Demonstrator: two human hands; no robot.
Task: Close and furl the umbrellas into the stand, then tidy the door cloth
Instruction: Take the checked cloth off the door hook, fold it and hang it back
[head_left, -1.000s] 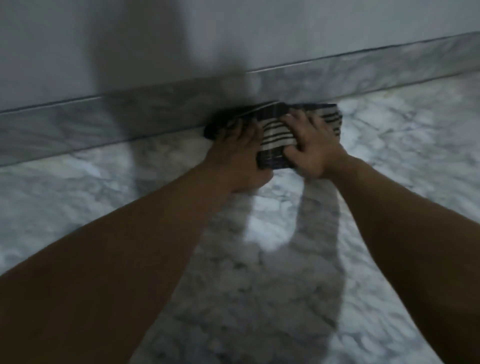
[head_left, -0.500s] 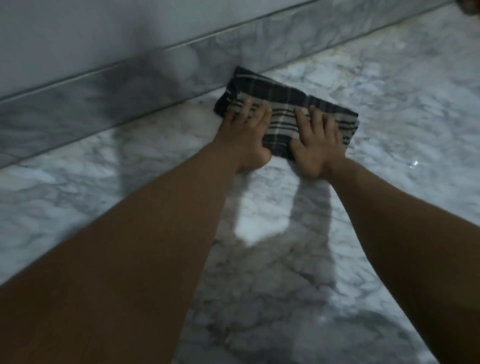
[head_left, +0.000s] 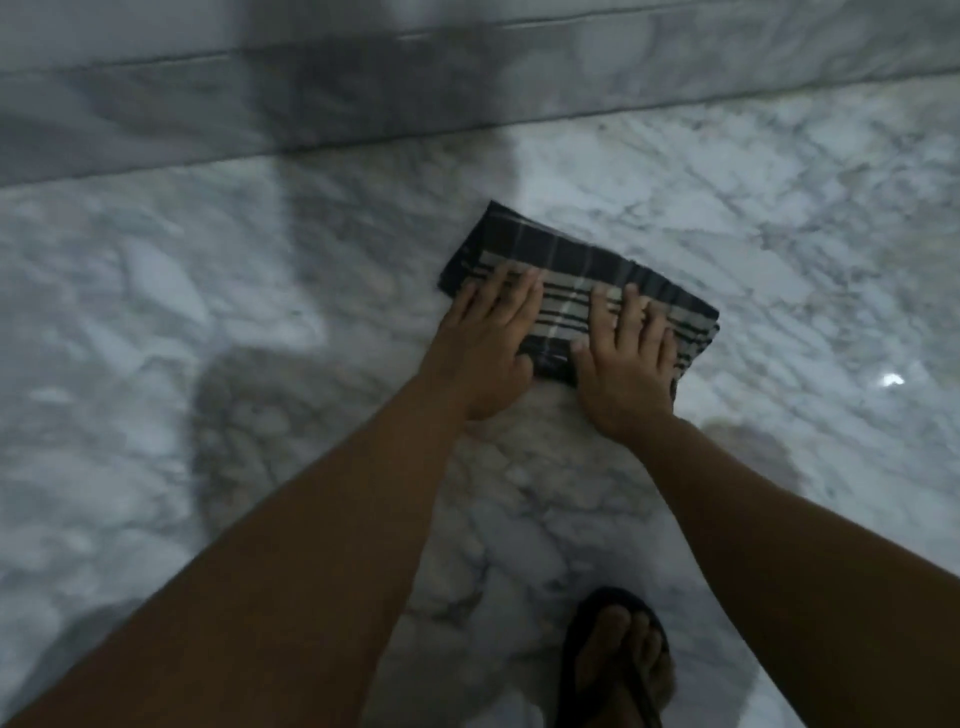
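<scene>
A folded dark checked door cloth (head_left: 566, 270) with pale stripes lies flat on the marble floor, a short way out from the wall. My left hand (head_left: 488, 338) presses its left part with straight fingers. My right hand (head_left: 628, 358) presses its right part the same way, palm down. Both palms overlap the cloth's near edge. No umbrella or stand is in view.
Grey-veined marble floor (head_left: 208, 364) spreads all round. A marble skirting (head_left: 467, 88) runs along the wall at the top. My foot in a dark sandal (head_left: 618, 670) stands at the bottom, right of centre.
The cloth has slid away from the skirting toward me across the floor, with both hands flat on it. My sandalled foot has come into view.
</scene>
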